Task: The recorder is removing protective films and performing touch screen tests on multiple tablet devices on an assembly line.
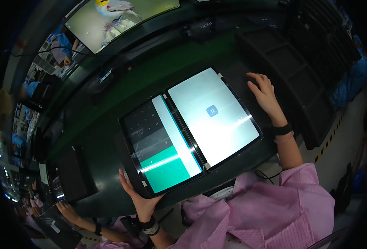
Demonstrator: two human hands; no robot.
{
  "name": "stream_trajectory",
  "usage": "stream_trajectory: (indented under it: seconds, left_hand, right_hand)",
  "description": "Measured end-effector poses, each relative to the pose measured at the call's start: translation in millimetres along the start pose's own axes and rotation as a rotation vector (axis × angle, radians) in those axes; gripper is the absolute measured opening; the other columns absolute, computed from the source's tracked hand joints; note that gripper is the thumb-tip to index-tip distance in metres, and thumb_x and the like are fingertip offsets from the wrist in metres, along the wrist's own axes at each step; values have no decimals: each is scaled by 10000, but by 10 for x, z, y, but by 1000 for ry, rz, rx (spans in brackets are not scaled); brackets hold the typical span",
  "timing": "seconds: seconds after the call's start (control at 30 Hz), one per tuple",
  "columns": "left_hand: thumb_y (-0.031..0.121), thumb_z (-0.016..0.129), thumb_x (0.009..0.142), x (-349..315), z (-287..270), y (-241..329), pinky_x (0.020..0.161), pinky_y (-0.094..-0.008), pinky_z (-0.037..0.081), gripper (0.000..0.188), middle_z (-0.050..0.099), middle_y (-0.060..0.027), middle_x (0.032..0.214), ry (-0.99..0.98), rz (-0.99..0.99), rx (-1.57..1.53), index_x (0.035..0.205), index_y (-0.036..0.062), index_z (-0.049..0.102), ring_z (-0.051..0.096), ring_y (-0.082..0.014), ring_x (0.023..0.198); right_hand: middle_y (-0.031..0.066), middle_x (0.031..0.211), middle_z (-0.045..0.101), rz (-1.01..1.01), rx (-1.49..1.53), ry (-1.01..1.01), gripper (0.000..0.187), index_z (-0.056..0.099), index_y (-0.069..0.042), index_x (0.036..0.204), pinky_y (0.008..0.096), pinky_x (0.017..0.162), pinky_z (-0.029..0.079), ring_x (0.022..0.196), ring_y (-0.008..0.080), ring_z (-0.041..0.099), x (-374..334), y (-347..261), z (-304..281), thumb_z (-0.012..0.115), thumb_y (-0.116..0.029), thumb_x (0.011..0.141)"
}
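Two flat display panels in dark frames lie side by side on the dark green bench. The left panel (pixel 152 130) shows dark, white and green areas, with bright reflections across it. White fills the right panel (pixel 214 133), apart from a small blue-grey pause icon near its middle. My left hand (pixel 140 202) is open at the left panel's near-left corner, its thumb by the near edge and fingers spread outside the frame. Beyond the right panel's right edge, my right hand (pixel 266 96) hovers apart from it, open with loosely bent fingers and nothing in them.
A monitor (pixel 125 18) showing a bird stands at the back. A black compartmented tray (pixel 287 62) lies along the right. A black flat slab (pixel 73 174) rests at the left, near a co-worker's hand (pixel 69 213) by a dark panel. A cable (pixel 268 177) loops below the bench edge.
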State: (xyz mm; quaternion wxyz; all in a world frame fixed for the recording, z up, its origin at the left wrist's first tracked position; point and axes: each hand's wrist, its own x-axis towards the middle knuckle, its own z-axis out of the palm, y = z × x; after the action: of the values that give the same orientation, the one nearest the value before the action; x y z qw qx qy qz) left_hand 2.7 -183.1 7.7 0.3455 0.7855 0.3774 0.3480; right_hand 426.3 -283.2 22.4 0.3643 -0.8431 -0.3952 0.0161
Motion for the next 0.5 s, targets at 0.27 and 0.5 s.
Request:
stream_trajectory:
  seconds: [0.27, 0.5]
  left_hand:
    - [234, 875, 468, -4, 51, -5, 1038, -420, 293, 1313, 70, -134, 1470, 23, -39, -24, 1417, 108, -24, 255, -312, 1299]
    - [220, 868, 454, -81, 47, 19, 1066, -419, 225, 1304, 80, -137, 1470, 66, -32, -30, 1420, 102, -1, 203, -327, 1324]
  right_hand:
    - [122, 1194, 475, -67, -3, 86, 355, 531, -129, 1179, 363, 938, 304, 1109, 268, 438, -38, 122, 117, 467, -305, 876]
    - [134, 1211, 468, -65, 41, 87, 351, 527, -116, 1179, 374, 964, 305, 1144, 284, 424, -94, 67, 83, 463, -293, 883]
